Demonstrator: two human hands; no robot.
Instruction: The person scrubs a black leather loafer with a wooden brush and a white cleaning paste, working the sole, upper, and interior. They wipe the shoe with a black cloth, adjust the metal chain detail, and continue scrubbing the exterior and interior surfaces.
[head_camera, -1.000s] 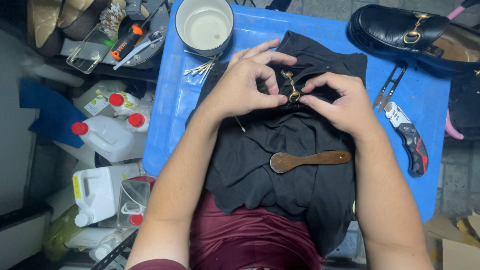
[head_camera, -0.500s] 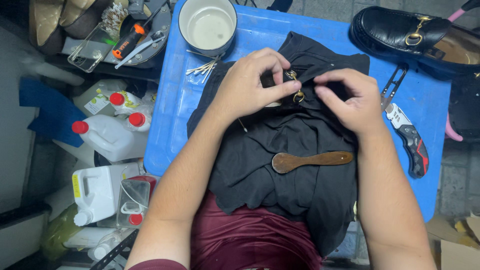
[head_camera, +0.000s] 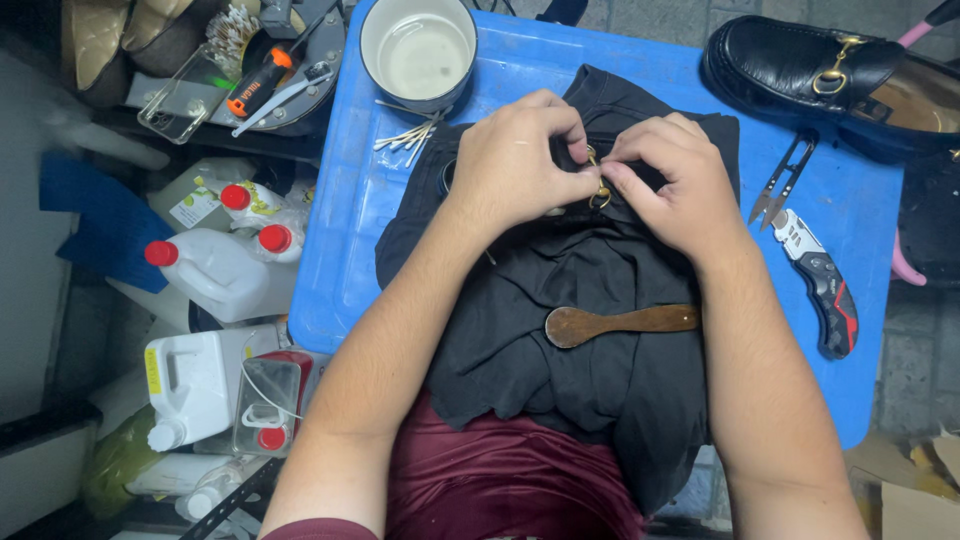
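Brass-coloured buckle (head_camera: 598, 184) pinched between left hand (head_camera: 517, 165) and right hand (head_camera: 671, 185) over black cloth (head_camera: 560, 290); small, rigid, likely slippery—grip its edges.

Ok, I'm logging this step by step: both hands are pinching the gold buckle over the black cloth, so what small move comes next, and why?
Probably keep the left hand steady while the right hand works the gold buckle, since both hands' fingertips already close on it over the black cloth.

Two hands (head_camera: 520, 165) (head_camera: 672, 190), one buckle (head_camera: 598, 185), one cloth (head_camera: 570, 330), one wooden spoon (head_camera: 620, 322), one cup (head_camera: 418, 52), one loafer (head_camera: 800, 62), one knife (head_camera: 822, 288), one snips (head_camera: 782, 176), three red-capped jugs (head_camera: 160, 253) (head_camera: 235, 197) (head_camera: 273, 239).
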